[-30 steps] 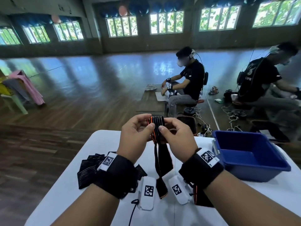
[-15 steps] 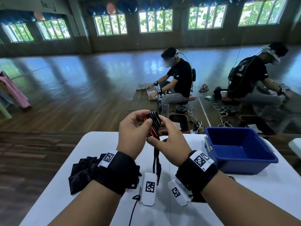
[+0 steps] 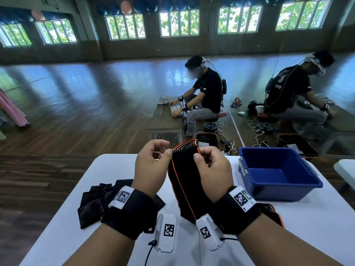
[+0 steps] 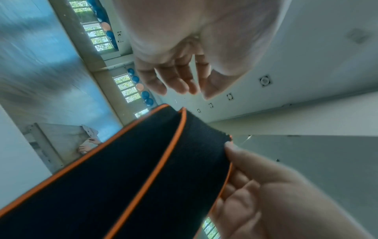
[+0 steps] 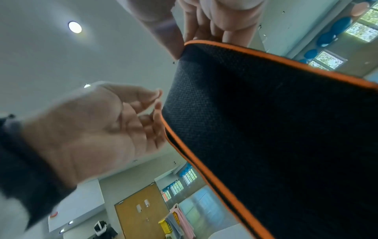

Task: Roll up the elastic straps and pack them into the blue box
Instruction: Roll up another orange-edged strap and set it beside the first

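Nearest the camera, both forearms reach forward over the white counter (image 3: pixel 57 237), each wrist wrapped in a black band carrying white tagged modules. Behind the left wrist, a pile of black striped straps (image 3: pixel 92 204) lies flat on the counter. More strap material with orange trim (image 3: pixel 272 214) lies behind the right wrist.

Between the wrists, a black elastic strap with orange edging (image 3: pixel 184 179) is held above the counter, its lower length hanging down toward the surface. The left hand (image 3: pixel 149 169) has its thumb tip against the strap's upper left corner. Its other fingers are loosely curled, and in the left wrist view they appear clear of the fabric, so the grip cannot be confirmed. The right hand (image 3: pixel 213 169) pinches the upper right corner between thumb and fingers. In the right wrist view the strap's top edge shows as unrolled.

Right of the hands, the blue box (image 3: pixel 311 185) stands on the counter, apart from the strap. Farther off, a seated person (image 3: pixel 205 96) works at a low bench on the wooden floor.
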`<state>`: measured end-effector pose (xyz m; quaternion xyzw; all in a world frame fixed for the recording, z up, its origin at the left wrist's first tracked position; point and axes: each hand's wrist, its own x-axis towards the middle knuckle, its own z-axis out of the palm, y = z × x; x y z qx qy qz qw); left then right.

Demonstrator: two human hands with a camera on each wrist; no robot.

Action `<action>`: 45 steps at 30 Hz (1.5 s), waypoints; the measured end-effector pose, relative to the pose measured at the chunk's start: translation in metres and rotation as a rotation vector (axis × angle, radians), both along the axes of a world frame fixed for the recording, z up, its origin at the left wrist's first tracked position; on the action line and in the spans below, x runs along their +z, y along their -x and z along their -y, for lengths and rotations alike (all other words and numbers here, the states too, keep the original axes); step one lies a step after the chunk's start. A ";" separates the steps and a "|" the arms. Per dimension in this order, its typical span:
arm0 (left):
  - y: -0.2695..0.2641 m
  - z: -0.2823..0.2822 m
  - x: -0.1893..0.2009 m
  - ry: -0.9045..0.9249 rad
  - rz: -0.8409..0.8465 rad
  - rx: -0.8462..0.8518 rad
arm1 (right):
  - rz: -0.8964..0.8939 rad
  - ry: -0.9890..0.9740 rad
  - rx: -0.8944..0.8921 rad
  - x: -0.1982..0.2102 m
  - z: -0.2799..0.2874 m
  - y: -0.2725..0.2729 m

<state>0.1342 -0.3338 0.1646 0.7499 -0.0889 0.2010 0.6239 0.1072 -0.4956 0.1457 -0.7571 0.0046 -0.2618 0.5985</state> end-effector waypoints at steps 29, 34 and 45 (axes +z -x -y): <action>0.020 0.020 -0.030 0.110 -0.176 -0.274 | -0.145 -0.103 0.103 -0.008 -0.024 -0.002; 0.014 0.019 -0.031 0.091 -0.171 -0.220 | -0.134 -0.235 0.135 -0.011 -0.023 -0.001; -0.013 0.018 -0.042 0.267 -0.278 -0.102 | -0.324 -0.046 0.295 -0.070 -0.018 0.033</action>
